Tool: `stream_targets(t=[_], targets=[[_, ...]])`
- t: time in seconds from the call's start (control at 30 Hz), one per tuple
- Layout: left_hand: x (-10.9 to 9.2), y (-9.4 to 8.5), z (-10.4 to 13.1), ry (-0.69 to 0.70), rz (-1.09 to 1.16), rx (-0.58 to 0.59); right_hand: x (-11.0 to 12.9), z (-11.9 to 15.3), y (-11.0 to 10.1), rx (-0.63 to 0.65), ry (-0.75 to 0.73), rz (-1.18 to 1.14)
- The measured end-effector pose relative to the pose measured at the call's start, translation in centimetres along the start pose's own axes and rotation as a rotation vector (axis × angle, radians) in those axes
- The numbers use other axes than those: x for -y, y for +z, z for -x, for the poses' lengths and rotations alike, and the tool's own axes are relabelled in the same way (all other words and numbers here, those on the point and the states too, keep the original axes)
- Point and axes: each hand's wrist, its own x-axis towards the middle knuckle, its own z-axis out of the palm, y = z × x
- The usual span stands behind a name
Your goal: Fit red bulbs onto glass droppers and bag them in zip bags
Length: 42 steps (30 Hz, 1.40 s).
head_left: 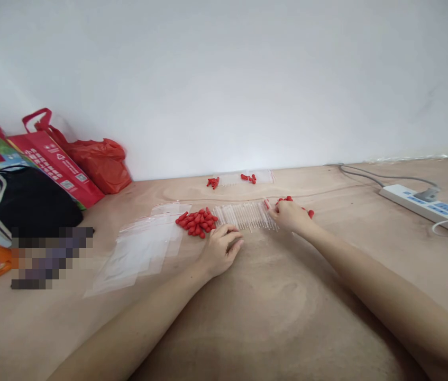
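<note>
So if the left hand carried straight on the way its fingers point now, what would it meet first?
Most likely the row of clear tubes, which lies just ahead of the left hand; one view leaves it unclear whether it would touch them or pass above.

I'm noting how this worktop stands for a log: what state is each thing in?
Clear bags: flat, overlapping.
Red bulbs: heaped beside the left hand.
Clear tubes: lying side by side in a row.
Left hand: fingers loosely bent.
Right hand: fingers bent at the row's right end; its grip is unclear.
Power strip: grey plug in it; power unclear.
Red plastic bag: crumpled, bulging.
</note>
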Motion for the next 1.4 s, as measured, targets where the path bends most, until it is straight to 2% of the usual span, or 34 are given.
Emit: stream_targets(t=[0.17, 0.27, 0.37, 0.43, 0.5, 0.57, 0.6, 0.67, 0.7, 0.8, 0.87, 0.93, 1.23, 1.4], targets=[[-0.1, 0.4, -0.7, -0.314, 0.482, -0.066, 4.1, 3.6, 0.7, 0.086, -0.350, -0.404], [-0.2, 0.5, -0.9, -0.410, 0.727, -0.073, 5.9, 5.4, 1.9, 0.104, -0.416, -0.504], [0.0, 0.4, -1.1, -0.470, 0.883, -0.174, 5.7, 5.6, 2.5, 0.057, -0.434, -0.543], [0.4, 0.2, -1.1, -0.501, 0.921, -0.272, 4.1, 4.9, 2.2, -0.042, -0.395, -0.494], [0.8, 0.0, -1.0, -0.480, 0.854, -0.340, 1.3, 3.7, 1.6, -0.231, -0.308, -0.402], [1.1, -0.2, -0.9, -0.406, 0.698, -0.343, -2.3, 2.4, 0.9, -0.407, -0.220, -0.365], [1.2, -0.3, -0.8, -0.362, 0.604, -0.323, -4.2, 1.8, 0.5, -0.449, -0.190, -0.344], [1.1, -0.4, -0.6, -0.283, 0.429, -0.263, -8.1, 1.0, -0.2, -0.451, -0.110, -0.281], [1.0, -0.4, -0.6, -0.248, 0.358, -0.234, -9.8, 0.7, -0.4, -0.406, -0.101, -0.259], [0.6, -0.4, -0.5, -0.149, 0.222, -0.170, -13.5, 0.5, -0.6, -0.212, -0.230, -0.270], [0.5, -0.4, -0.5, -0.112, 0.184, -0.148, -14.7, 0.4, -0.4, -0.114, -0.313, -0.290], [0.5, -0.4, -0.6, -0.101, 0.167, -0.141, -15.0, 0.3, -0.2, -0.074, -0.346, -0.294], [0.7, -0.4, -0.5, -0.097, 0.138, -0.083, -15.3, -0.2, 0.2, -0.101, -0.363, -0.258], [0.6, -0.2, -0.4, -0.073, 0.143, -0.084, -15.7, 0.0, -0.5, -0.135, -0.425, -0.256]])
